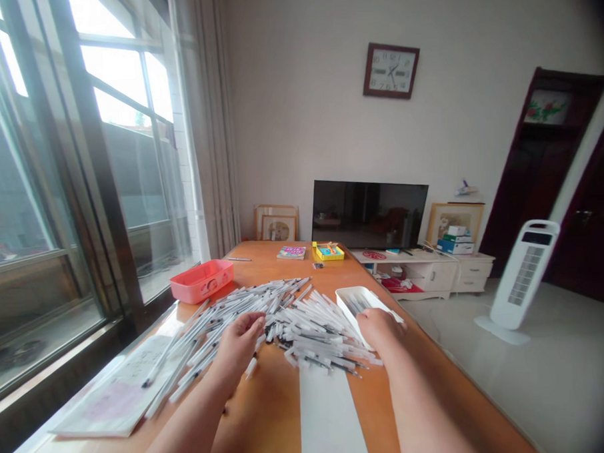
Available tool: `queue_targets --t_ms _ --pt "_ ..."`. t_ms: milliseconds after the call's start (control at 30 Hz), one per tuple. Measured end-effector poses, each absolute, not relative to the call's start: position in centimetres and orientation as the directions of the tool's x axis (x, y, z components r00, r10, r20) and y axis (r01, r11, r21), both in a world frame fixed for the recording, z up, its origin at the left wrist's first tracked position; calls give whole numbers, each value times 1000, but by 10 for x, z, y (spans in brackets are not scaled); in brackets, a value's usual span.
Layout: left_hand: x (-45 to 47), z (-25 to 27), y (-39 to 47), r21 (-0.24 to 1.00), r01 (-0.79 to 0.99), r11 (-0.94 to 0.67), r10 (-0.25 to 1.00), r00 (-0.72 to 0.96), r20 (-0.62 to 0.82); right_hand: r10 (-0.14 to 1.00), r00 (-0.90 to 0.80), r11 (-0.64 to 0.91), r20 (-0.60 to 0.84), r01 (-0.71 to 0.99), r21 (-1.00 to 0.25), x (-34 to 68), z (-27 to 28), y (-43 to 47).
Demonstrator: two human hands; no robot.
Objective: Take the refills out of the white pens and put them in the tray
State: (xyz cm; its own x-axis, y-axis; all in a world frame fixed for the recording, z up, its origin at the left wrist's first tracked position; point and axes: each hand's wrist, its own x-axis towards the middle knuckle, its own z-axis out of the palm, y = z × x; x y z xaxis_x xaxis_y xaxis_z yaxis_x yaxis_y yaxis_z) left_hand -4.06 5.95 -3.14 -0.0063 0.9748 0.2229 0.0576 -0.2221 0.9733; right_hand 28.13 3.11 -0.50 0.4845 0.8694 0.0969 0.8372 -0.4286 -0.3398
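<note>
A wide heap of pens (235,304) with pale barrels and dark tips covers the middle of the wooden table. At its near edge my left hand (240,343) has its fingers pinched together; whatever they hold is hidden. To the right lies a looser pile of translucent white pen parts (321,329), with some dark refills among them. My right hand (381,326) is closed at the near end of a white tray (341,295), its fingers partly hidden. Inside that tray lie several thin, greyish sticks, too blurred to name.
A pink basket (202,282) stands at the table's left edge. Below it lies a printed plastic bag (114,398). A white paper strip (333,415) is in front of the pile. Farther back are a yellow box (329,252) and a booklet (292,253). A tower fan (525,277) stands right.
</note>
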Motion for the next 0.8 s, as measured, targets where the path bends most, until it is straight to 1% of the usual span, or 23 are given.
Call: queue_targets --t_ms 100,233,300,400,467,567,667,733,800 --pt "-45 -26 59 972 77 -223 972 -53 228 865 484 -414 130 837 -359 281 -2 29" --pt "-54 -20 60 969 101 -228 958 -155 241 841 480 -360 249 840 -405 277 -1 27" --pt "-58 -19 62 965 123 -231 948 -193 251 823 462 -299 332 848 -438 273 -2 26" --pt "-64 -22 66 955 181 -235 937 -219 272 807 404 -152 430 847 -510 265 -5 25" --pt "-67 -25 69 946 224 -234 934 -218 282 817 375 -75 439 823 -564 257 -6 23" --pt "-70 -30 71 925 314 -214 937 -202 285 858 326 -9 397 782 -624 245 -9 21" --pt "-74 -34 71 842 511 -171 950 -143 279 907 237 49 349 762 -645 236 -14 19" --pt "-75 -35 70 731 663 -159 957 -79 280 932 173 82 320 757 -649 232 -18 19" --pt "-75 -33 67 607 776 -169 959 -12 283 947 129 102 295 749 -655 230 -23 19"
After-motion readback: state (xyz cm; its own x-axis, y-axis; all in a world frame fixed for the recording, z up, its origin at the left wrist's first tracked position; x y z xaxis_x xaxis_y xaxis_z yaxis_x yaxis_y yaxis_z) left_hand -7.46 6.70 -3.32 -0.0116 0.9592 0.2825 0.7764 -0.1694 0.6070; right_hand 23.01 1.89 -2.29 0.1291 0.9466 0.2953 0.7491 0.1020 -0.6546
